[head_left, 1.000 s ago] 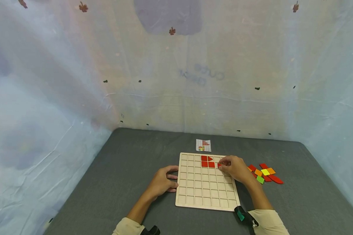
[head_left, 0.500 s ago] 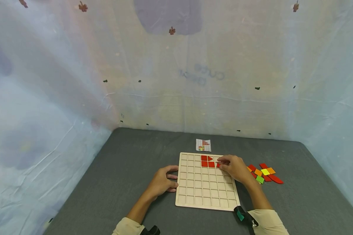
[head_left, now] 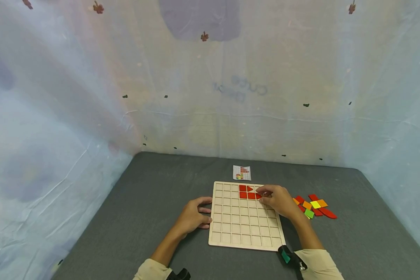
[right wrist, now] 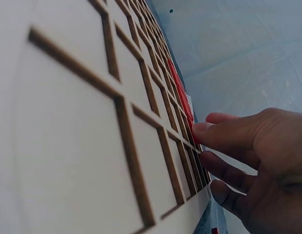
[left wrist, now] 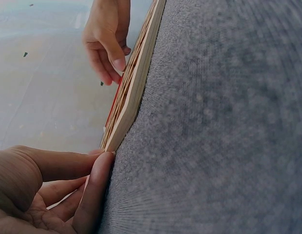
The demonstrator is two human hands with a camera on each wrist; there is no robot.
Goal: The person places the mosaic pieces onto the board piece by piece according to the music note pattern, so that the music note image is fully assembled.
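A pale wooden grid board (head_left: 231,217) lies on the dark grey table. My left hand (head_left: 192,216) rests its thumb and fingertips against the board's left edge; in the left wrist view, the thumb and index finger touch that edge. Over the board's upper right part, my right hand (head_left: 279,200) pinches a red triangle tile (head_left: 258,196) at the end of the second row. The fingertips partly hide this tile. Red square tiles (head_left: 243,195) fill cells to its left in two rows, and another red triangle tile (head_left: 250,189) ends the top row.
Behind the board lies a small printed pattern card (head_left: 242,173). Loose red, orange, yellow and green tiles (head_left: 316,205) are heaped to the right of the board. A pale patterned cloth (head_left: 210,128) hangs around the table's back and sides.
My right hand has moved slightly left with the red triangle tile, which now stands against the red square tile in the second row. The left hand and the board have stayed put.
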